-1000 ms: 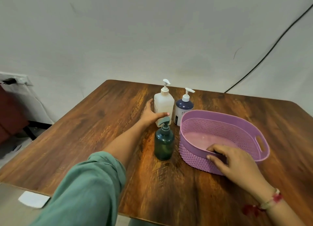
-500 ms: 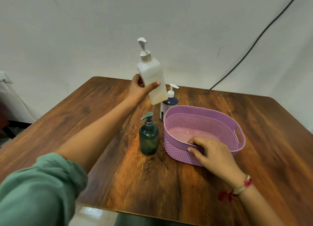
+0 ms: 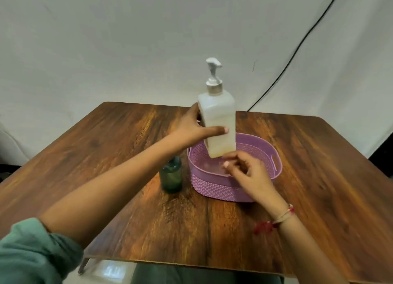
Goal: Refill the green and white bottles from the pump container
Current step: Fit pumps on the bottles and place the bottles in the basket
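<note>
Aloft, white pump bottle [image 3: 220, 122] in left hand [image 3: 192, 129], over purple basket [image 3: 212, 187].

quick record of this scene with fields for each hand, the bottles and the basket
left hand: grips the white pump bottle by its side
white pump bottle: roughly upright, in the air over the purple basket
right hand: fingers loosely bent just under the bottle's base, contact unclear
green bottle: stands on the table beside the basket, top hidden by the left forearm
</note>
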